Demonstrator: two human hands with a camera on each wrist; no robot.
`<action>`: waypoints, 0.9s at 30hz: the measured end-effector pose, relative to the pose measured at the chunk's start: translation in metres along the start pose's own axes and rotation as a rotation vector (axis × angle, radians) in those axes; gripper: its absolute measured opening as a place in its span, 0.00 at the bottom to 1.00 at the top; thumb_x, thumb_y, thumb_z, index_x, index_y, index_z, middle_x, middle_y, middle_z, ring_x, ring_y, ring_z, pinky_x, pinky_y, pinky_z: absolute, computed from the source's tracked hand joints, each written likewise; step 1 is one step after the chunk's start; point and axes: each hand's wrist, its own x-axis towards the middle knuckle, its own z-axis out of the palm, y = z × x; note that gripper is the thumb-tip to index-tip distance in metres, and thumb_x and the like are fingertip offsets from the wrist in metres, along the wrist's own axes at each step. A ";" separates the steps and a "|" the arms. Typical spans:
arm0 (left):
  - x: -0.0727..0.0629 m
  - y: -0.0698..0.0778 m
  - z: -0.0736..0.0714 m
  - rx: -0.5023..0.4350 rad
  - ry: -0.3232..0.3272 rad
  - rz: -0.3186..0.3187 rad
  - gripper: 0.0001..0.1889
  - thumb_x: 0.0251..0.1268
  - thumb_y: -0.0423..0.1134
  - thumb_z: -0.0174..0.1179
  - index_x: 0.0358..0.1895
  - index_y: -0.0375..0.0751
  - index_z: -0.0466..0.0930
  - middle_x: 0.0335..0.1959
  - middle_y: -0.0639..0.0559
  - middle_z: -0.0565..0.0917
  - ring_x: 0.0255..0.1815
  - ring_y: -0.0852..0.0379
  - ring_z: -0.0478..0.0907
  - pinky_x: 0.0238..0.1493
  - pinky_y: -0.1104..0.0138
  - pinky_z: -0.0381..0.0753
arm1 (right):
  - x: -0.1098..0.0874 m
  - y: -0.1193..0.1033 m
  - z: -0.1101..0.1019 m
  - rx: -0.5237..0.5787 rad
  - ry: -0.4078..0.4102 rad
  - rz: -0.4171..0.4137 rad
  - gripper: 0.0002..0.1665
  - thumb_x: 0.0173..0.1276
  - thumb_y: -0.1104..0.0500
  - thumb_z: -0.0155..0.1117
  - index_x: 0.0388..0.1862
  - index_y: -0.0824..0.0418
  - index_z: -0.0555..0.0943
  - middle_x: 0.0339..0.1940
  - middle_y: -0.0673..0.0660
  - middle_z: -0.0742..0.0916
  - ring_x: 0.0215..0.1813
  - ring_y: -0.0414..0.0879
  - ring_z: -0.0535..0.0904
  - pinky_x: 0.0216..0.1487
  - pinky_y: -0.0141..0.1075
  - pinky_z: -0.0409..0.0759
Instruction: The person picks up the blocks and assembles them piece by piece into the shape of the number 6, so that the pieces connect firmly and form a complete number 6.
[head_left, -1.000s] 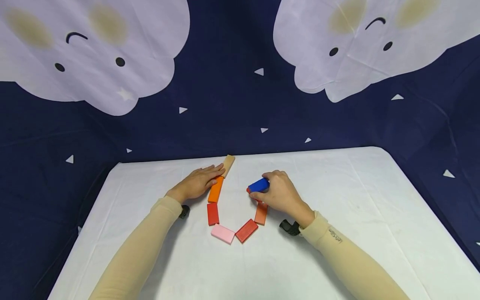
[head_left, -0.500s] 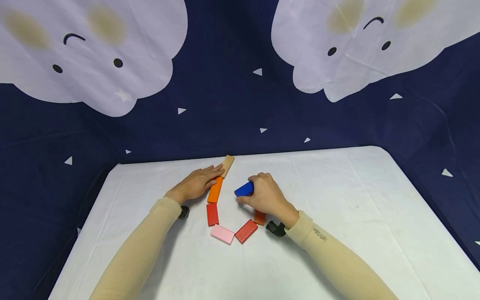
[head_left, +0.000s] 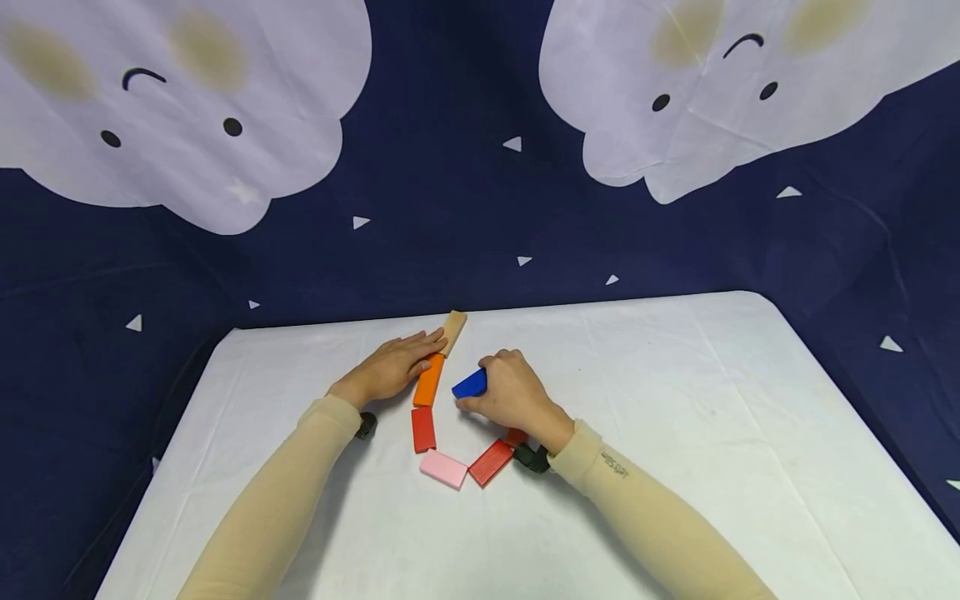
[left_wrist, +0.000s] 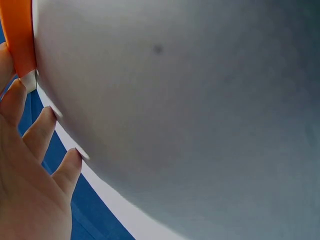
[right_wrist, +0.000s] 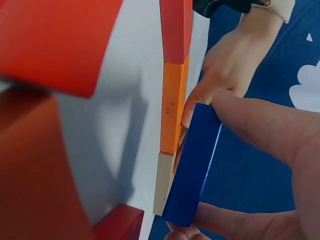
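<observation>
My right hand [head_left: 516, 392] pinches a blue block [head_left: 470, 384] between thumb and fingers, above the table inside a curve of blocks. In the right wrist view the blue block [right_wrist: 194, 165] is held by its two ends. My left hand [head_left: 390, 365] lies flat with straight fingers at the left side of the curve. Its fingertips touch the plain wood block [head_left: 454, 331], and its thumb is at the orange block [head_left: 428, 382]. A red block [right_wrist: 120, 224] behind the dark orange one shows in the right wrist view; my right hand hides it in the head view.
Below the orange block, the curve runs through a red block [head_left: 423, 430], a pink block [head_left: 444, 469], another red block [head_left: 491, 462] and a dark orange block [head_left: 516, 437], partly hidden by my right wrist. A white cloth covers the table [head_left: 675, 400]; a dark blue curtain [head_left: 450, 167] hangs behind.
My right hand has carried the blue block leftward, from over the right end of the curve toward the orange block. My left hand stays in place.
</observation>
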 end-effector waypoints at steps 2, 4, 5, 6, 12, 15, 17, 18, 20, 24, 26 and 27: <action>0.000 0.000 0.000 -0.003 0.002 -0.003 0.27 0.83 0.43 0.46 0.80 0.48 0.57 0.81 0.52 0.54 0.81 0.46 0.51 0.78 0.43 0.47 | 0.002 -0.002 0.001 -0.006 -0.008 0.003 0.42 0.54 0.40 0.80 0.56 0.70 0.82 0.49 0.66 0.86 0.51 0.56 0.77 0.54 0.43 0.80; -0.001 0.000 -0.001 -0.004 0.004 -0.001 0.27 0.83 0.43 0.46 0.80 0.48 0.57 0.81 0.52 0.55 0.81 0.46 0.51 0.78 0.43 0.47 | 0.003 -0.004 0.001 -0.019 -0.018 0.005 0.42 0.54 0.40 0.79 0.57 0.70 0.82 0.49 0.66 0.86 0.51 0.55 0.77 0.54 0.43 0.80; -0.001 0.000 -0.001 -0.004 0.007 0.001 0.27 0.83 0.43 0.46 0.80 0.48 0.57 0.81 0.52 0.55 0.81 0.46 0.51 0.78 0.43 0.47 | 0.004 -0.005 0.002 -0.025 -0.023 0.005 0.42 0.54 0.40 0.79 0.57 0.70 0.82 0.49 0.66 0.86 0.51 0.55 0.77 0.54 0.43 0.80; -0.001 0.000 -0.001 -0.003 0.010 0.004 0.27 0.83 0.43 0.46 0.80 0.48 0.57 0.81 0.52 0.55 0.81 0.46 0.51 0.77 0.42 0.47 | 0.005 -0.006 0.002 -0.032 -0.027 0.004 0.43 0.54 0.39 0.79 0.57 0.70 0.82 0.49 0.65 0.86 0.50 0.55 0.77 0.54 0.43 0.80; -0.001 -0.001 0.000 -0.001 0.018 0.013 0.28 0.82 0.42 0.47 0.80 0.47 0.57 0.81 0.51 0.56 0.80 0.45 0.52 0.77 0.42 0.48 | 0.008 -0.011 0.005 -0.075 -0.046 -0.006 0.41 0.53 0.39 0.80 0.54 0.69 0.84 0.45 0.64 0.87 0.47 0.54 0.77 0.51 0.42 0.80; -0.001 -0.001 0.000 -0.002 0.016 0.008 0.28 0.82 0.42 0.47 0.80 0.47 0.57 0.81 0.51 0.56 0.80 0.45 0.52 0.77 0.42 0.48 | 0.009 -0.012 0.007 -0.081 -0.056 -0.011 0.39 0.53 0.39 0.80 0.51 0.69 0.84 0.43 0.63 0.87 0.45 0.53 0.77 0.50 0.42 0.80; -0.001 -0.001 0.000 -0.003 0.017 0.007 0.28 0.82 0.42 0.47 0.80 0.47 0.57 0.81 0.51 0.56 0.80 0.45 0.52 0.77 0.42 0.48 | 0.010 -0.013 0.009 -0.082 -0.062 -0.013 0.39 0.53 0.39 0.80 0.50 0.69 0.85 0.41 0.62 0.86 0.44 0.53 0.77 0.49 0.43 0.80; 0.000 -0.002 0.000 -0.003 0.017 0.008 0.28 0.82 0.42 0.47 0.80 0.47 0.57 0.81 0.51 0.56 0.80 0.45 0.52 0.77 0.42 0.48 | 0.010 -0.014 0.010 -0.084 -0.066 -0.015 0.39 0.53 0.39 0.80 0.50 0.69 0.85 0.41 0.62 0.86 0.44 0.53 0.77 0.48 0.43 0.80; 0.000 -0.002 0.000 -0.003 0.019 0.012 0.27 0.82 0.42 0.47 0.80 0.47 0.57 0.81 0.50 0.56 0.80 0.45 0.52 0.77 0.42 0.48 | 0.011 -0.015 0.011 -0.097 -0.075 -0.020 0.39 0.52 0.38 0.80 0.49 0.68 0.85 0.40 0.62 0.86 0.43 0.53 0.78 0.47 0.43 0.80; 0.000 -0.002 0.001 -0.003 0.017 0.016 0.27 0.82 0.42 0.46 0.80 0.47 0.57 0.81 0.51 0.56 0.80 0.45 0.52 0.77 0.41 0.48 | 0.012 -0.017 0.014 -0.135 -0.092 -0.032 0.39 0.52 0.37 0.79 0.49 0.67 0.86 0.38 0.61 0.86 0.41 0.52 0.78 0.46 0.42 0.80; 0.000 -0.002 0.001 -0.002 0.020 0.019 0.27 0.82 0.42 0.46 0.80 0.47 0.57 0.81 0.51 0.56 0.80 0.45 0.52 0.77 0.41 0.48 | 0.013 -0.018 0.015 -0.151 -0.098 -0.038 0.39 0.52 0.36 0.79 0.48 0.67 0.86 0.37 0.60 0.86 0.40 0.51 0.77 0.46 0.42 0.80; 0.000 -0.002 0.001 -0.002 0.022 0.020 0.27 0.82 0.42 0.46 0.80 0.47 0.57 0.81 0.50 0.56 0.80 0.44 0.52 0.77 0.41 0.48 | 0.014 -0.018 0.016 -0.156 -0.100 -0.042 0.39 0.52 0.36 0.79 0.47 0.67 0.86 0.37 0.60 0.86 0.40 0.51 0.77 0.46 0.42 0.80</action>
